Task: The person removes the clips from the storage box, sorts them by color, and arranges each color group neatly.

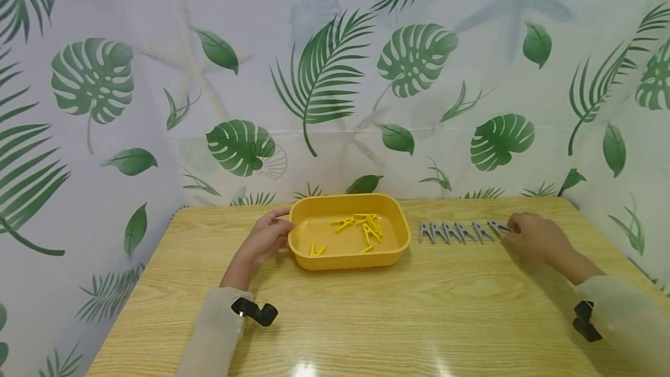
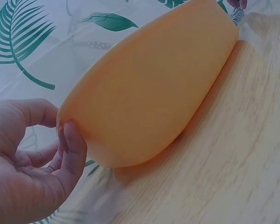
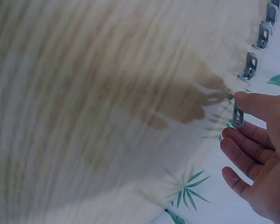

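Observation:
On the table stands a yellow plastic basin (image 1: 348, 262) with several yellow clothespins (image 1: 344, 225) lying loose inside. My left hand (image 1: 264, 238) grips the basin's left end at the rim, thumb and fingers pinching its wall (image 2: 149, 88) in the left wrist view. Right of the basin, several grey clothespins (image 1: 451, 233) stand side by side in a row. At the row's right end my right hand (image 1: 539, 240) pinches a grey clothespin (image 3: 238, 115) between thumb and finger. This clothespin leans more than the others in the head view.
The wood-grain table (image 1: 356, 319) reaches back to a white wall covering (image 1: 335, 98) printed with green leaves. Black camera mounts (image 1: 255, 310) sit on both wrists, over pale sleeves.

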The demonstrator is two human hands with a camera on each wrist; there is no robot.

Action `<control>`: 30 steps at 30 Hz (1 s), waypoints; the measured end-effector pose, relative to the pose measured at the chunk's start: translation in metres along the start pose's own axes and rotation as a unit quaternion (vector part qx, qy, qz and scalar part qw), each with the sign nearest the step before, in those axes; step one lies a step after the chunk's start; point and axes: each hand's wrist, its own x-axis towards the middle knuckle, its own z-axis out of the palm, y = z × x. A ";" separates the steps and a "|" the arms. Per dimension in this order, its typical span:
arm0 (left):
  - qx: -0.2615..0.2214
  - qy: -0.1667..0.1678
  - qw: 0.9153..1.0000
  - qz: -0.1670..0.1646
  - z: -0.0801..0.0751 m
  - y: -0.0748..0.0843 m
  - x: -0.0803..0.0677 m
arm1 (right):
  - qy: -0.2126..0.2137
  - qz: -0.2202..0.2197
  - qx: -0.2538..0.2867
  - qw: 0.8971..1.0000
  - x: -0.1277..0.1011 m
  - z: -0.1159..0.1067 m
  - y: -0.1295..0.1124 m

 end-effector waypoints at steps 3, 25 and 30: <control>-0.002 -0.003 1.000 0.001 0.000 0.000 0.000 | -0.004 0.004 0.000 1.000 0.001 0.002 0.000; 0.002 -0.003 1.000 -0.014 -0.003 0.005 0.007 | -0.026 0.015 -0.012 0.999 0.004 0.006 -0.005; 0.004 -0.004 1.000 -0.018 -0.004 0.006 0.011 | -0.029 0.013 -0.003 0.999 0.003 0.007 -0.007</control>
